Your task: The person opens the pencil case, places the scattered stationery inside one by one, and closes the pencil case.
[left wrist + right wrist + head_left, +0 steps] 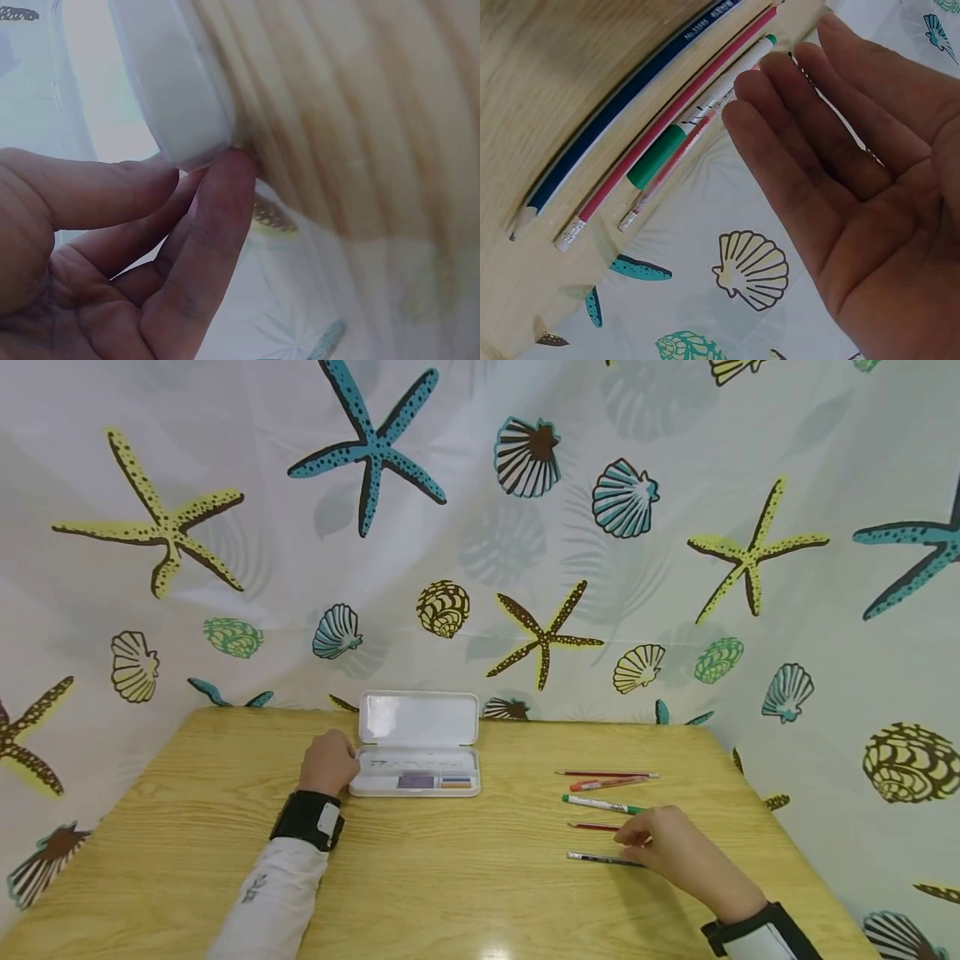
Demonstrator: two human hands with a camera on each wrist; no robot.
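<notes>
My left hand (328, 766) is at the left side of a white pencil case (420, 718), which lies open with its lid tilted back. In the left wrist view, thumb and fingers pinch the corner of the case (180, 97). My right hand (667, 845) hovers over the right-hand ends of a dark blue pencil (596, 858) and a red pencil (591, 826). The right wrist view shows its fingers (780, 142) loosely extended, holding nothing. Beside them lies a white marker with a green cap (656, 156).
Farther back on the wooden table (450, 877) lie an orange pen (607, 783) and another red pencil (603, 773). Inside the case are a purple block (416, 781) and a small striped item (455, 782). A shell-and-starfish patterned cloth (450, 552) hangs behind the table.
</notes>
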